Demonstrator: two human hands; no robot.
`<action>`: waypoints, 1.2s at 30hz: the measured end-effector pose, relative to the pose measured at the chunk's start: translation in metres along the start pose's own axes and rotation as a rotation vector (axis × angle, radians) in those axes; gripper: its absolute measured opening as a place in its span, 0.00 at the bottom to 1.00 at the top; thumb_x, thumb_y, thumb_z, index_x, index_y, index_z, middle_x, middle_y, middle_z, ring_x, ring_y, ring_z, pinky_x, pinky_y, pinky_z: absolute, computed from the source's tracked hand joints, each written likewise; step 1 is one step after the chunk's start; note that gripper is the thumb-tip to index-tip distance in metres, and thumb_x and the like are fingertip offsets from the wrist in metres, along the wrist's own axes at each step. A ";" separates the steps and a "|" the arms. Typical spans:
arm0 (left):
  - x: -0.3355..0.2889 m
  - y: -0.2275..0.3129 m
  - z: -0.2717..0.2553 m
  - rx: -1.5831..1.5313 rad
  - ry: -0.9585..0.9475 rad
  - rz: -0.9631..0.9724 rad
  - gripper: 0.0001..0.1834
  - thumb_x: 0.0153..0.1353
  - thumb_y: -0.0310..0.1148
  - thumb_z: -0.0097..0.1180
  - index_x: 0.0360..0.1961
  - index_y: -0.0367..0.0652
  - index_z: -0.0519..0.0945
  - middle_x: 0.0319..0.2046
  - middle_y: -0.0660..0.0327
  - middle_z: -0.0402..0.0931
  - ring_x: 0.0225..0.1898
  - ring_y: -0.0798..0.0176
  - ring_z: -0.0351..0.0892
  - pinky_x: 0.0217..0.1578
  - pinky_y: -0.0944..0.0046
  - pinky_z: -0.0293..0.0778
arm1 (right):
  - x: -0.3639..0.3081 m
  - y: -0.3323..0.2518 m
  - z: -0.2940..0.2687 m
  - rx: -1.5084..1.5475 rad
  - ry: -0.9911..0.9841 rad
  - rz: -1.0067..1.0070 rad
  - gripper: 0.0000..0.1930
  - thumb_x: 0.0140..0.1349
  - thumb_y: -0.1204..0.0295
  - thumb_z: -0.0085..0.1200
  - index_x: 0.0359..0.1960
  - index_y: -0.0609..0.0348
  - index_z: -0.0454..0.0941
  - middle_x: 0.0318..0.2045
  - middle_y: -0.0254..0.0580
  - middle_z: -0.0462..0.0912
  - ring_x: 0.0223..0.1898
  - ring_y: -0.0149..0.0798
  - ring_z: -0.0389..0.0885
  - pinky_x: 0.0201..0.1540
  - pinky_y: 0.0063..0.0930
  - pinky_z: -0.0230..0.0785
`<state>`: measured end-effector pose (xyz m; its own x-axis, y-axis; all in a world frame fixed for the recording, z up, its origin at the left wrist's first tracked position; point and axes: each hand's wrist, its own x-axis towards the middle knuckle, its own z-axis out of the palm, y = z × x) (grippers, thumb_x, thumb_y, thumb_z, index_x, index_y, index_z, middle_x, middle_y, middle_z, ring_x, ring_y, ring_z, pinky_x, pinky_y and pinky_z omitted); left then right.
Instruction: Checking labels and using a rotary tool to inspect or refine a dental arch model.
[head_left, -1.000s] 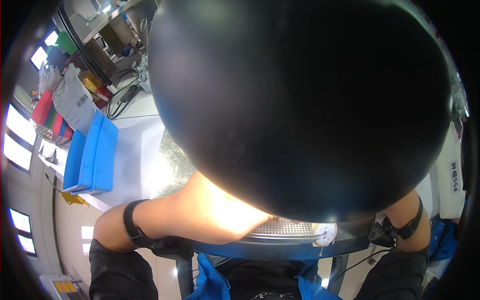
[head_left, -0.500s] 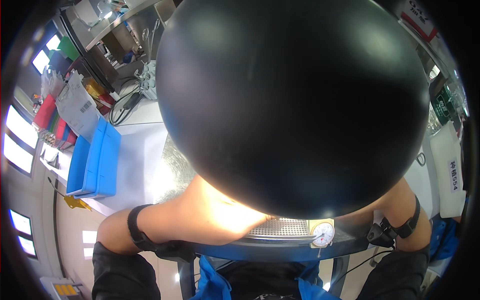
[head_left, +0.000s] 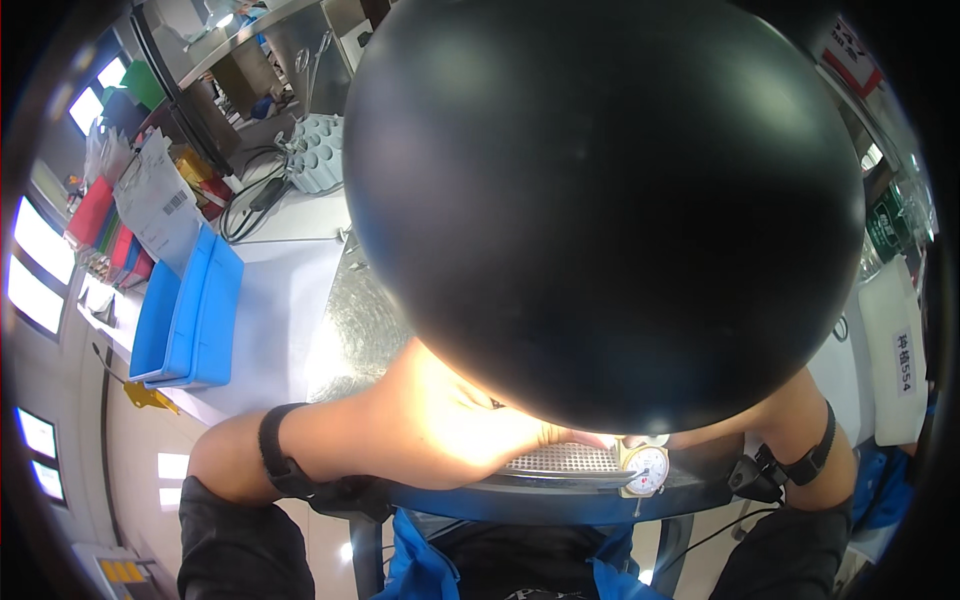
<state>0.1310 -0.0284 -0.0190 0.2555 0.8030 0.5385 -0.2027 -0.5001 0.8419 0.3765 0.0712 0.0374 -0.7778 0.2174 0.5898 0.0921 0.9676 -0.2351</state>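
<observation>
A large glossy black dome (head_left: 600,200) fills the middle of the view and hides most of what lies under it. My left hand (head_left: 450,425) reaches in beneath its lower rim, fingers curled and thumb stretched toward the right; what it pinches is hidden. Under the right side of the rim, only part of my right hand (head_left: 715,428) shows. Its fingertips meet the top of a small dial gauge (head_left: 645,470) with a round white face and a thin stem pointing down. Behind the gauge lies a perforated metal plate (head_left: 565,458) at the bench edge.
Blue plastic bins (head_left: 190,320) stand at the left, with papers and packets behind them. A grey holder with round holes (head_left: 315,155) and a black cable sit at the back left. A white container (head_left: 893,350) is at the right. A scratched metal sheet (head_left: 355,320) covers part of the bench.
The black dome appears a little further right, baring more of the metal sheet and grey holder. My left thumb and fingertips now show beside the dial gauge, which stays nearly in place.
</observation>
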 end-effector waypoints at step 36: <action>-0.003 -0.007 -0.015 0.686 -0.146 0.361 0.07 0.59 0.21 0.66 0.39 0.38 0.89 0.35 0.58 0.87 0.33 0.59 0.87 0.34 0.60 0.82 | -0.002 0.000 0.010 0.011 0.117 -0.141 0.23 0.39 0.49 0.80 0.11 0.47 0.78 0.09 0.21 0.73 0.13 0.28 0.76 0.17 0.21 0.64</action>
<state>0.1174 -0.0229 -0.0270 0.4161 0.5256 0.7420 0.3193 -0.8485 0.4220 0.3716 0.0699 0.0284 -0.7048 0.0937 0.7032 -0.0199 0.9882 -0.1516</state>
